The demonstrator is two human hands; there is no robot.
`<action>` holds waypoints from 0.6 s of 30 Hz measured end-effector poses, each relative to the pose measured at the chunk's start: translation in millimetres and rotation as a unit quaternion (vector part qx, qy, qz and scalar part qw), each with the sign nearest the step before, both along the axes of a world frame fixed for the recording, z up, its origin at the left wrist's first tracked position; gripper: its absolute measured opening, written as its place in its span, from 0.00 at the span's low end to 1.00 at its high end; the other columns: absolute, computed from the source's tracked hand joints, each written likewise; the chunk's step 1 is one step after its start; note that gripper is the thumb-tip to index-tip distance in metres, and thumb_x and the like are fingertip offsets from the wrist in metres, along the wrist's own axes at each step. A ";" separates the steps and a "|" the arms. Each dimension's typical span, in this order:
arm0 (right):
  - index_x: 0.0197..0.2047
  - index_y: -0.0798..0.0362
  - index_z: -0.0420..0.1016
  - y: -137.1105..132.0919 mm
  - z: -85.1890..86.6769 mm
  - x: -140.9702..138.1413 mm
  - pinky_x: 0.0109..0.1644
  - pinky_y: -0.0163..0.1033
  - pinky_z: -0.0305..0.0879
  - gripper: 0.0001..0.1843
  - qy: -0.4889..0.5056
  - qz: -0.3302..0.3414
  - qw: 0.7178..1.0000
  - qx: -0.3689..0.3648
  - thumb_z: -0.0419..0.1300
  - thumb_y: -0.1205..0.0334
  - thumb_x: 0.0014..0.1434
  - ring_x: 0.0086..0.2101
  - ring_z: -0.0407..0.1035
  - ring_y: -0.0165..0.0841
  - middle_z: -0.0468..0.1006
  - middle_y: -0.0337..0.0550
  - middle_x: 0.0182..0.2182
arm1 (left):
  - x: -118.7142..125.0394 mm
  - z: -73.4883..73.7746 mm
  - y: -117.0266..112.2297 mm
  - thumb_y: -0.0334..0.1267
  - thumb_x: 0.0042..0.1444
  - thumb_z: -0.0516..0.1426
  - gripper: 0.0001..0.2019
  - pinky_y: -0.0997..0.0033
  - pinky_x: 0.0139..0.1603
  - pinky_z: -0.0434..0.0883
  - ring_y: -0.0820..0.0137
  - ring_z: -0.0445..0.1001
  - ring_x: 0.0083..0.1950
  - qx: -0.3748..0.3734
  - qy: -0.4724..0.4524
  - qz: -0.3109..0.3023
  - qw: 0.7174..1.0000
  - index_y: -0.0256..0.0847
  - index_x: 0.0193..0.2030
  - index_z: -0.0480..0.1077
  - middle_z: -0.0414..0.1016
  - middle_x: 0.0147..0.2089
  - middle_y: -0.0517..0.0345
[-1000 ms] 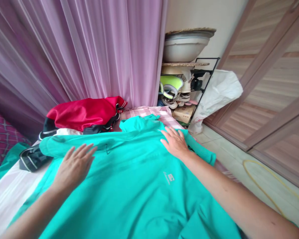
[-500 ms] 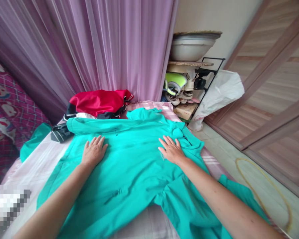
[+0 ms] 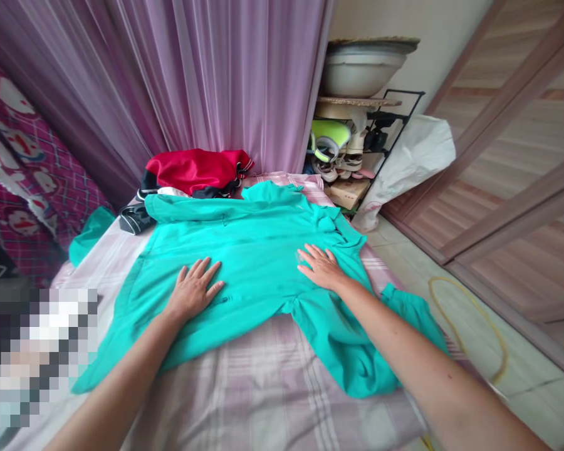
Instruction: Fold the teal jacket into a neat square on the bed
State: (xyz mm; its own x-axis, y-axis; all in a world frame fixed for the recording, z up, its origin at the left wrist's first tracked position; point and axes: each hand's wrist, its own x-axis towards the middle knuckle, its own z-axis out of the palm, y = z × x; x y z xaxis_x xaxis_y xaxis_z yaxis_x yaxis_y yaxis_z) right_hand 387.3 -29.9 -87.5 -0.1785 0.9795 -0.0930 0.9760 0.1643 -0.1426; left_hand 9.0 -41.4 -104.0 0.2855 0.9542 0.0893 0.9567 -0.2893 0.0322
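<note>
A teal jacket lies spread over a bed, its collar end to the right and one sleeve hanging toward the near right. Small zip pockets show on its front. My left hand rests palm down on the lower part of the jacket, fingers spread. Flat on the upper part near the shoulder is my right hand, its fingers apart too. Neither hand grips the cloth. The far edge of the jacket is folded or bunched into a long ridge.
The jacket lies on a pink checked bedsheet. Red and dark clothing is heaped behind it, before a purple curtain. A shoe rack with a large basin stands beyond, near wooden doors. A yellow hose-like loop lies on the floor.
The view has shifted, showing more of the near bedsheet. My left hand has slid over the jacket toward its near edge, and my right hand slightly nearer too. The cloth looks flatter.
</note>
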 end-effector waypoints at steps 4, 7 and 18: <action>0.61 0.49 0.72 -12.6 14.7 -2.7 0.67 0.51 0.55 0.24 0.141 0.044 0.989 0.017 0.55 0.51 0.65 0.64 0.60 0.43 0.68 0.51 0.64 | 2.3 8.9 -4.7 0.54 0.65 0.48 0.27 0.43 0.69 0.56 0.53 0.62 0.69 0.038 -0.069 -0.022 0.997 0.44 0.65 0.67 0.64 0.69 0.45; 0.47 0.48 0.80 -37.3 27.9 -10.9 0.62 0.44 0.63 0.15 0.246 0.151 0.957 0.025 0.60 0.50 0.62 0.54 0.70 0.39 0.78 0.46 0.51 | 5.5 23.4 -23.8 0.55 0.66 0.46 0.24 0.55 0.61 0.67 0.59 0.74 0.56 0.036 -0.150 -0.076 0.985 0.43 0.50 0.76 0.78 0.55 0.48; 0.60 0.49 0.69 -105.5 33.6 -37.0 0.59 0.51 0.58 0.31 0.073 0.165 0.983 0.026 0.66 0.59 0.53 0.56 0.64 0.45 0.72 0.50 0.57 | 2.2 44.5 -100.5 0.57 0.58 0.58 0.23 0.63 0.51 0.71 0.60 0.76 0.50 -0.033 -0.048 -0.199 0.978 0.46 0.54 0.74 0.77 0.51 0.51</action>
